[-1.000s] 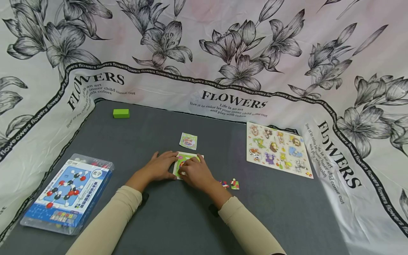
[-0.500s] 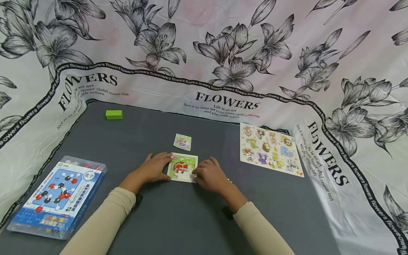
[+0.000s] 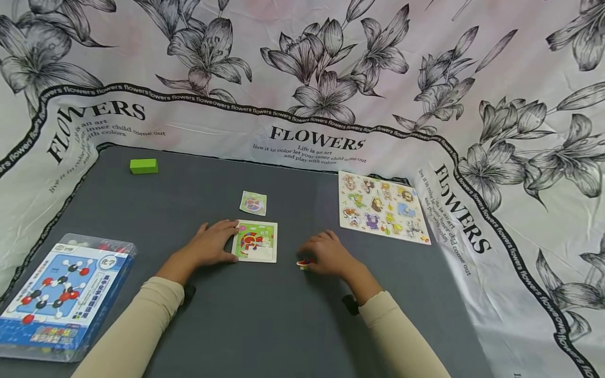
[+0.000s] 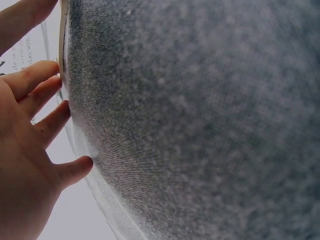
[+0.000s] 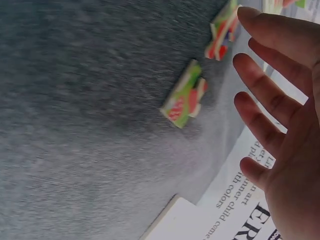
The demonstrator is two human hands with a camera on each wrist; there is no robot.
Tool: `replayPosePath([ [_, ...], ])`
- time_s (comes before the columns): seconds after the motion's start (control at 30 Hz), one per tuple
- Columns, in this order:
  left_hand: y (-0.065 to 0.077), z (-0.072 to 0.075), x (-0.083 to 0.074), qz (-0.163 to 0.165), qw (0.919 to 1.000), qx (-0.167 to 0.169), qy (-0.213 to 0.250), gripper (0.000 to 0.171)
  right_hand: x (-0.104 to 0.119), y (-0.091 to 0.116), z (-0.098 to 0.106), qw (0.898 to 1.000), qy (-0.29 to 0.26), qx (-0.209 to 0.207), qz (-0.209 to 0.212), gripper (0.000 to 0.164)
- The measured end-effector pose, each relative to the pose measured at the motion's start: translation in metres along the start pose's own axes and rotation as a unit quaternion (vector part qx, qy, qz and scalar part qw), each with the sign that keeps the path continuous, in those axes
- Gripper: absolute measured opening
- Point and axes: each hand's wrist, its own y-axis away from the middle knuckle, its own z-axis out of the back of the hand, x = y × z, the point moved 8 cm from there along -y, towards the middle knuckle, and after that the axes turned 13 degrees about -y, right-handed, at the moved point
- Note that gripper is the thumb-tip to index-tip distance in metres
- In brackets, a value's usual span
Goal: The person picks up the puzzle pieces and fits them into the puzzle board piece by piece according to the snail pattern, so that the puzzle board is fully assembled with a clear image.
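A square jigsaw puzzle point(image 3: 256, 254) with a red and green picture lies in its frame, with a bare patch at lower right. My left hand point(image 3: 211, 244) rests against the frame's left side, fingers spread and fairly straight; the left wrist view shows the fingertips at its edge. To the right of the frame, my right hand point(image 3: 327, 254) is low over the loose puzzle pieces point(image 3: 303, 264), which it partly hides. In the right wrist view, the fingers are loosely bent, with one puzzle piece point(image 5: 221, 34) near the thumb tip and another piece point(image 5: 184, 97) lying on the cloth.
Behind the frame lies a small picture card point(image 3: 253, 203). An animal puzzle board point(image 3: 383, 231) is at the back right. A green block point(image 3: 144, 166) stands at the back left, and a boxed molecule model set point(image 3: 66, 294) lies at the left. Flowered cloth point(image 3: 312, 113) borders the table.
My right hand has left the puzzle and moved right to the loose pieces, uncovering the picture. The left hand stays at the frame's edge. The head view has shifted slightly.
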Motion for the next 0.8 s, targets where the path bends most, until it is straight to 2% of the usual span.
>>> replayPosePath([
  [0.2, 0.0, -0.002, 0.001, 0.0, 1.0, 0.0, -0.004, 0.075, -0.003, 0.005, -0.003, 1.0, -0.018, -0.003, 0.002, 0.03],
  [0.53, 0.001, 0.002, 0.001, 0.001, 1.0, 0.0, 0.0, 0.075, -0.002, 0.005, -0.003, 1.0, -0.01, -0.008, 0.011, 0.027],
  [0.8, 0.0, 0.0, 0.0, 0.002, 0.9999, 0.01, -0.003, 0.075, 0.011, -0.003, 0.0, 0.999, -0.002, -0.028, 0.036, 0.024],
])
